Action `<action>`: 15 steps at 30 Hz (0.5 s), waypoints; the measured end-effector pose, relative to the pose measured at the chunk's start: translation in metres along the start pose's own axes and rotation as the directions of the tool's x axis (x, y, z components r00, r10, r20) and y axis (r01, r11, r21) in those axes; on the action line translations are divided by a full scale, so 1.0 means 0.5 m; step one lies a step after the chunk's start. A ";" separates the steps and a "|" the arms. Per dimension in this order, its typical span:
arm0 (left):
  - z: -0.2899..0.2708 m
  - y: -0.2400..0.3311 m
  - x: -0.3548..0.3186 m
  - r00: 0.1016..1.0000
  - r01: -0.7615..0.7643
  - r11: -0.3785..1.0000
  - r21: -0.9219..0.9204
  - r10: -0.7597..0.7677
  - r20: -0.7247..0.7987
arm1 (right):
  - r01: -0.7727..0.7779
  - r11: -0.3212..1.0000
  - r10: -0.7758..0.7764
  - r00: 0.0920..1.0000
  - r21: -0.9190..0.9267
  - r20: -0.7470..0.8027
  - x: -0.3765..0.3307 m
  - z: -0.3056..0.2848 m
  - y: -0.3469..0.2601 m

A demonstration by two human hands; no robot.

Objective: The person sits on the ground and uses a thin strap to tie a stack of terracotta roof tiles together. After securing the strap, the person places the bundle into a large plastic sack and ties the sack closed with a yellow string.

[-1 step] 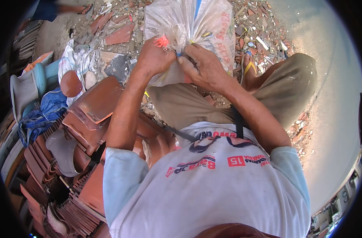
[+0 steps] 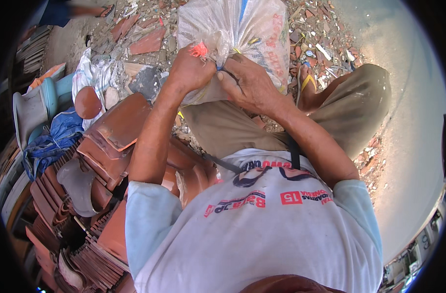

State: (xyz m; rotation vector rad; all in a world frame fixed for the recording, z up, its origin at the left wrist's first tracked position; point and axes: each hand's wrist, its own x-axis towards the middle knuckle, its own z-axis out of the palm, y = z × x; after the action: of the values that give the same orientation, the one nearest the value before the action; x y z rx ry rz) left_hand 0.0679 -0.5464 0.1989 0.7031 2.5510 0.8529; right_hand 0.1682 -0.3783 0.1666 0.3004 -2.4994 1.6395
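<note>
A whitish woven plastic sack with a blue stripe and red print lies in front of me, its neck bunched together. My left hand is closed on the gathered neck, and a tuft of bright orange-red strands sticks out above its fist. Against it, my right hand pinches the same bunched plastic, thumb and fingers pressed together. A small blue bit shows between the two hands; whether it is a tie or part of the sack I cannot tell. My fingertips are partly hidden.
Stacked clay roof tiles crowd the left side, next to a crumpled blue plastic bag and a pale toilet-like ceramic piece. Broken tile rubble covers the ground around the sack. Another person's leg shows at the top left.
My right hand has turned slightly, its fingers curling closer against my left fist. The left hand keeps its hold on the sack's neck.
</note>
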 end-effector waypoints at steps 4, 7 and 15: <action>-0.017 0.030 0.009 0.977 0.183 0.971 -0.152 -0.163 0.139 | 0.018 0.998 -0.016 0.999 -0.064 0.039 0.002 0.004 0.009; -0.006 0.000 0.011 0.893 0.434 0.872 -0.226 -0.383 0.235 | 0.050 0.998 -0.050 0.999 0.044 -0.013 -0.014 0.011 0.019; 0.005 0.029 0.006 0.798 0.597 0.635 -0.491 -0.535 0.278 | 0.381 0.915 -0.350 0.914 -0.133 0.207 -0.055 0.042 0.013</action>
State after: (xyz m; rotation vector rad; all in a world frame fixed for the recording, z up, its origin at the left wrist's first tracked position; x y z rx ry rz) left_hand 0.0717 -0.5336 0.2058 -0.2417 2.0337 1.1893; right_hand 0.1932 -0.3925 0.1466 0.8727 -2.4866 1.2917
